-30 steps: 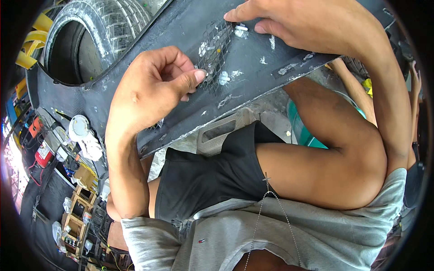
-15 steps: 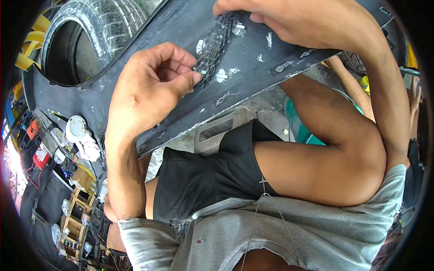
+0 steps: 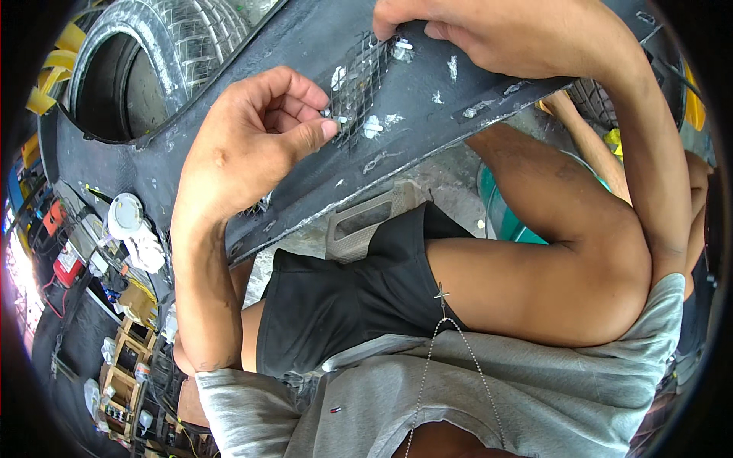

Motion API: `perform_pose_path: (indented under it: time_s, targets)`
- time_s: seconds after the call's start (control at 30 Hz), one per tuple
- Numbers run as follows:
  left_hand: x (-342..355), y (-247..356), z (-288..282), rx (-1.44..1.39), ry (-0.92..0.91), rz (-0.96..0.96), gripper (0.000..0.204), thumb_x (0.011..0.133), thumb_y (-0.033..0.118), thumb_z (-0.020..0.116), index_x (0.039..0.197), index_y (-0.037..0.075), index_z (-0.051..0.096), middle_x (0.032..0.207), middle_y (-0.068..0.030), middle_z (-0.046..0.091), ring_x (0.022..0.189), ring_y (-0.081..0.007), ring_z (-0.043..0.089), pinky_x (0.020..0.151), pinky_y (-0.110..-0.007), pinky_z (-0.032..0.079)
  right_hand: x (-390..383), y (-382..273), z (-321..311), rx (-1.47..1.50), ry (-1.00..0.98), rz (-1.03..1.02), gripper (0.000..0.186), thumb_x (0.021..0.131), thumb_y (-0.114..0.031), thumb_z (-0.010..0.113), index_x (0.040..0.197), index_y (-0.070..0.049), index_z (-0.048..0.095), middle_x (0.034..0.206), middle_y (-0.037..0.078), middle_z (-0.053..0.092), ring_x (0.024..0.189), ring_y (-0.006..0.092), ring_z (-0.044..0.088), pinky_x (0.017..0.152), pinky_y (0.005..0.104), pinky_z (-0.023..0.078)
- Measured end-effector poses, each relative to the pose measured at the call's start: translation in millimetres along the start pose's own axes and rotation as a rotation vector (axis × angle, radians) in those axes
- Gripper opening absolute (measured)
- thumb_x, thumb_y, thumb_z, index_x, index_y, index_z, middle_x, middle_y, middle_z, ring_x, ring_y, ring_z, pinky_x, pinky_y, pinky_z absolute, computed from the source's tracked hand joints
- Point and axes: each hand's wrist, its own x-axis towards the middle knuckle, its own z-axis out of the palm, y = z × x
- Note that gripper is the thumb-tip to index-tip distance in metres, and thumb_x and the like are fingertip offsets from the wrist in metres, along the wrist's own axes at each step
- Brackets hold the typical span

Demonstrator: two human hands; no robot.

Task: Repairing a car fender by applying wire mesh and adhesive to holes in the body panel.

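A dark plastic panel (image 3: 420, 114), scuffed and dabbed with white patches, lies across the upper view above my lap. On it is a strip of black metal mesh (image 3: 359, 84). My left hand (image 3: 244, 137) pinches the lower left edge of this strip between thumb and index finger, beside a small white piece (image 3: 340, 120). At the strip's top end my right hand (image 3: 504, 38) has its index finger bent down onto the mesh, with the thumb tucked close; the exact grip is partly hidden. White patches (image 3: 373, 128) sit beside the mesh.
A worn tire (image 3: 195, 53) and yellow pieces (image 3: 40, 99) are at upper left. A white lidded container (image 3: 124, 221), red canister (image 3: 69, 267) and wooden crates (image 3: 122, 389) fill the left. A teal tub (image 3: 515, 221) is behind my bent leg; another person's leg (image 3: 588, 145) is at right.
Both hands have shifted slightly upward, the left also a little leftward. My right index finger, stretched out a second ago, is now bent down over the mesh's top end.
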Motion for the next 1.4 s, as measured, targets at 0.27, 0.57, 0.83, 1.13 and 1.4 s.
perform_pose_path:
  time_s: [0.27, 0.57, 0.83, 1.13, 1.4]
  targets:
    - [-5.2, 1.2, -0.8, 0.093, 0.004, 0.062, 0.023, 0.090, -0.002, 0.078, 0.109, 0.000, 0.065, 0.095, 0.0012, 0.066, 0.085, -0.0036, 0.064, 0.073, -0.018, 0.051, 1.4, -6.7, -3.0, -0.002, 0.000, 0.039, 0.036, 0.088, 0.000, 0.059, 0.122, -0.005, 0.067, 0.112, 0.016, 0.070, 0.111, 0.0359, 0.066, 0.091, 0.0446, 0.054]
    - [-1.3, 3.9, 0.3, 0.031, -0.009, 0.044, 0.023, 0.091, -0.001, 0.077, 0.110, -0.001, 0.064, 0.094, -0.0014, 0.068, 0.078, -0.0062, 0.065, 0.069, -0.020, 0.052, -0.2, -9.6, -12.3, 0.010, -0.040, 0.083, 0.037, 0.086, 0.002, 0.059, 0.123, -0.003, 0.062, 0.104, 0.017, 0.069, 0.103, 0.0374, 0.067, 0.086, 0.0451, 0.054]
    - [-0.7, -0.1, 0.5, -0.073, 0.004, 0.063, 0.020, 0.093, 0.004, 0.078, 0.108, -0.002, 0.067, 0.089, -0.0020, 0.068, 0.075, -0.0084, 0.064, 0.067, -0.022, 0.052, 4.4, -0.3, -4.4, 0.007, 0.019, 0.028, 0.032, 0.088, 0.000, 0.060, 0.120, -0.002, 0.062, 0.101, 0.018, 0.070, 0.102, 0.0387, 0.067, 0.085, 0.0457, 0.054]
    - [-5.5, 0.7, 4.8, -0.085, 0.038, 0.056, 0.018, 0.094, 0.003, 0.077, 0.108, -0.004, 0.067, 0.089, -0.0021, 0.068, 0.076, -0.0083, 0.063, 0.069, -0.024, 0.053, 3.9, 3.9, -8.8, 0.038, 0.079, -0.036, 0.028, 0.090, -0.004, 0.062, 0.118, -0.003, 0.063, 0.098, 0.017, 0.070, 0.103, 0.0378, 0.067, 0.085, 0.0450, 0.054]
    - [-9.7, 3.2, 14.5, -0.041, 0.102, 0.082, 0.015, 0.092, 0.003, 0.077, 0.102, -0.004, 0.069, 0.084, -0.0017, 0.069, 0.071, -0.0070, 0.061, 0.065, -0.023, 0.051, 10.0, 9.3, -9.2, 0.159, -0.055, -0.002, 0.020, 0.090, -0.005, 0.063, 0.110, -0.001, 0.067, 0.090, 0.018, 0.070, 0.094, 0.0384, 0.068, 0.081, 0.0444, 0.054]
